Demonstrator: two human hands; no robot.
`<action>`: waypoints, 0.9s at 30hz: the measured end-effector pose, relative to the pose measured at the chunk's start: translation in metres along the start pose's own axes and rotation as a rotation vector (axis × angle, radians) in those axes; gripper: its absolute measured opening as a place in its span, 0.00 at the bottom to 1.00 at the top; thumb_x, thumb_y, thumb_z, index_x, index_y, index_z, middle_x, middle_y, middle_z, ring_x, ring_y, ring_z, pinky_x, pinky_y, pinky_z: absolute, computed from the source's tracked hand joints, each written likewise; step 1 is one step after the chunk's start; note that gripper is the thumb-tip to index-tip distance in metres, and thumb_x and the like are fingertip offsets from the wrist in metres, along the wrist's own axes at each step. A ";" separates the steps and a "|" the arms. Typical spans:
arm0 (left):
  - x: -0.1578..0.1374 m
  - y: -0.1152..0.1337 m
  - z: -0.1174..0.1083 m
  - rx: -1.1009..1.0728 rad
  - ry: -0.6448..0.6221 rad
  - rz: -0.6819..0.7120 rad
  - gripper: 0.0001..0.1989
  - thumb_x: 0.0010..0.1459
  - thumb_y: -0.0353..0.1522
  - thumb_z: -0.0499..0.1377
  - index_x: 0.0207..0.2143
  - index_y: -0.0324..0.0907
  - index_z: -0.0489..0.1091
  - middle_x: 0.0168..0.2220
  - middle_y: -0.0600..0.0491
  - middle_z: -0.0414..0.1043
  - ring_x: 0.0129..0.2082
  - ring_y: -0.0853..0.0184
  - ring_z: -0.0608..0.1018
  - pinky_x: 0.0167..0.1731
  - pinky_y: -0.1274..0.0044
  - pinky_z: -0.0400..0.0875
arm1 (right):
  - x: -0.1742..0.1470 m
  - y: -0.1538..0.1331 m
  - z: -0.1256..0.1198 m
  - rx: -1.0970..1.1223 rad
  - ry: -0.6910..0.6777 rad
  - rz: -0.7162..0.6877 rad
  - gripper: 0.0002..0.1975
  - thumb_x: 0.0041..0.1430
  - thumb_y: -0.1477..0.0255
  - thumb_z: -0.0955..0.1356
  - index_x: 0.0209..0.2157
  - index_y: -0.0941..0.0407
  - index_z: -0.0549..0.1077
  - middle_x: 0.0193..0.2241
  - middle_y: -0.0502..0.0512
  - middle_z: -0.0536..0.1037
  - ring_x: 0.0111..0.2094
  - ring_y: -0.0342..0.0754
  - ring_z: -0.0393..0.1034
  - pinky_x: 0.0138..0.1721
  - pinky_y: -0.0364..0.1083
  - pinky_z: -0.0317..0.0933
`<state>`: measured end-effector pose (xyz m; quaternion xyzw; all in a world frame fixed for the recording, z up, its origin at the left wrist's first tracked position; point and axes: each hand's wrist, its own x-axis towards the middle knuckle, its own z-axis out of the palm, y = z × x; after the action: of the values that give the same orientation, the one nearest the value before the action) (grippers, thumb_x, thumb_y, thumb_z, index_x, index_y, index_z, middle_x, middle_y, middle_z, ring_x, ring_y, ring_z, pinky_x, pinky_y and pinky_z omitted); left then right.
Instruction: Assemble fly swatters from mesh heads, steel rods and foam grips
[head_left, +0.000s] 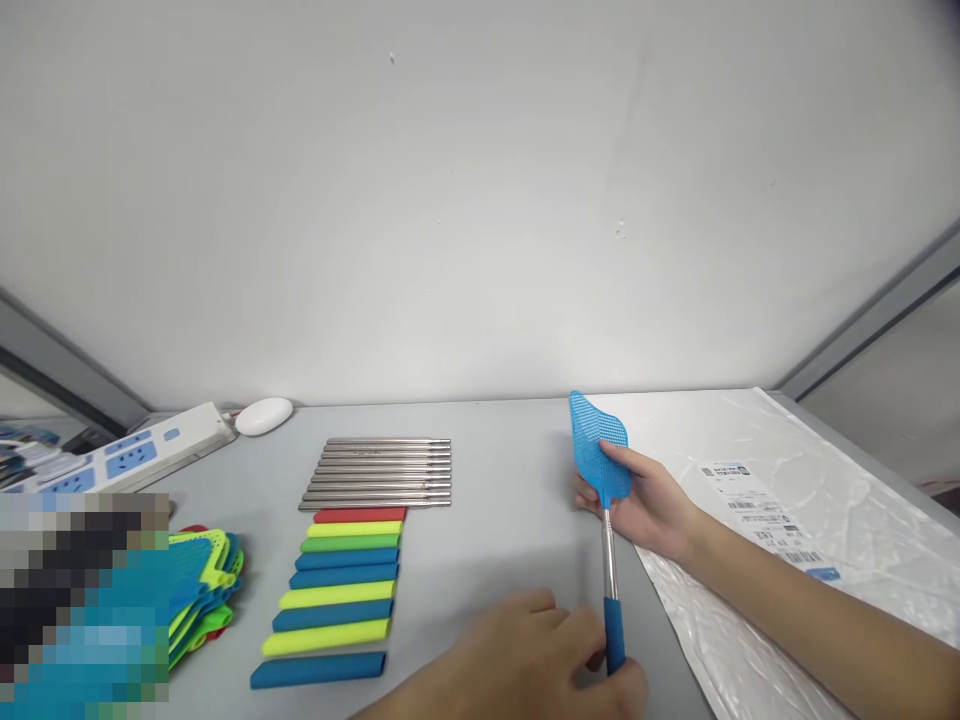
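Observation:
A fly swatter stands nearly upright in front of me, with a blue perforated head [590, 445], a short steel rod [608, 560] and a blue handle sleeve [614, 635]. My right hand [645, 500] grips the head, its thumb on the mesh and its fingers behind. Closed around the lower end of the sleeve is my left hand [555, 650], which hides that end. To the left lie several steel rods [382, 472] in a row. Below them is a column of coloured handle sleeves [337, 595] in red, yellow, green and blue.
Swatter heads [206, 580] are piled at the far left, partly covered by a pixelated patch. Behind them lie a white power strip [161, 440] and a white oval object [264, 416]. A white plastic mailer bag [750, 580] with a printed label covers the right side.

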<state>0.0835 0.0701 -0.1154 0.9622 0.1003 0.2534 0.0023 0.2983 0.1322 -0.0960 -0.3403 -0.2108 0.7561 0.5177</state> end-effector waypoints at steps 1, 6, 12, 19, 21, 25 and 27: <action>-0.001 0.000 0.000 0.003 -0.005 0.017 0.10 0.65 0.36 0.52 0.48 0.45 0.64 0.29 0.57 0.66 0.23 0.71 0.68 0.25 0.78 0.63 | 0.000 0.001 0.000 -0.011 0.025 -0.008 0.02 0.57 0.71 0.70 0.33 0.55 0.74 0.30 0.51 0.75 0.30 0.46 0.67 0.35 0.49 0.64; 0.000 -0.002 0.003 0.084 0.116 -0.026 0.09 0.61 0.33 0.55 0.45 0.45 0.66 0.26 0.58 0.65 0.18 0.71 0.64 0.22 0.76 0.59 | -0.002 0.009 0.003 -0.195 0.019 -0.123 0.06 0.57 0.74 0.69 0.38 0.56 0.74 0.37 0.53 0.75 0.36 0.46 0.68 0.38 0.48 0.64; 0.003 -0.005 0.004 0.078 0.164 -0.091 0.10 0.60 0.35 0.54 0.43 0.43 0.66 0.24 0.58 0.66 0.18 0.71 0.66 0.23 0.75 0.59 | -0.005 0.016 0.003 -0.476 0.081 -0.335 0.10 0.60 0.67 0.70 0.43 0.51 0.71 0.31 0.47 0.71 0.30 0.41 0.64 0.34 0.42 0.61; 0.006 -0.005 -0.004 -0.042 0.146 -0.381 0.12 0.51 0.29 0.54 0.39 0.44 0.68 0.28 0.54 0.66 0.23 0.67 0.68 0.24 0.74 0.64 | -0.006 0.019 0.005 -0.700 0.228 -0.422 0.41 0.52 0.64 0.74 0.62 0.40 0.51 0.54 0.53 0.63 0.44 0.48 0.70 0.47 0.51 0.66; 0.005 -0.004 -0.005 -0.069 0.095 -0.480 0.13 0.49 0.26 0.54 0.39 0.45 0.68 0.31 0.52 0.65 0.23 0.67 0.67 0.24 0.74 0.65 | -0.010 0.018 0.010 -0.766 0.199 -0.440 0.41 0.54 0.62 0.72 0.63 0.38 0.48 0.58 0.54 0.59 0.51 0.51 0.68 0.49 0.53 0.65; 0.003 -0.004 -0.004 -0.081 0.079 -0.534 0.10 0.50 0.27 0.55 0.37 0.45 0.68 0.33 0.51 0.63 0.24 0.68 0.65 0.25 0.75 0.65 | -0.016 0.016 0.016 -0.780 0.070 -0.393 0.29 0.62 0.62 0.66 0.63 0.41 0.55 0.57 0.53 0.66 0.55 0.52 0.64 0.54 0.54 0.60; 0.003 -0.004 -0.002 -0.044 0.096 -0.525 0.08 0.50 0.29 0.56 0.35 0.45 0.68 0.32 0.52 0.62 0.24 0.67 0.64 0.24 0.74 0.64 | -0.014 0.014 0.015 -0.704 0.015 -0.352 0.23 0.63 0.63 0.65 0.59 0.44 0.62 0.54 0.54 0.71 0.55 0.53 0.64 0.54 0.54 0.59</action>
<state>0.0841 0.0745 -0.1120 0.8897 0.3411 0.2916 0.0840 0.2814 0.1144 -0.0908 -0.4611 -0.5085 0.5350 0.4926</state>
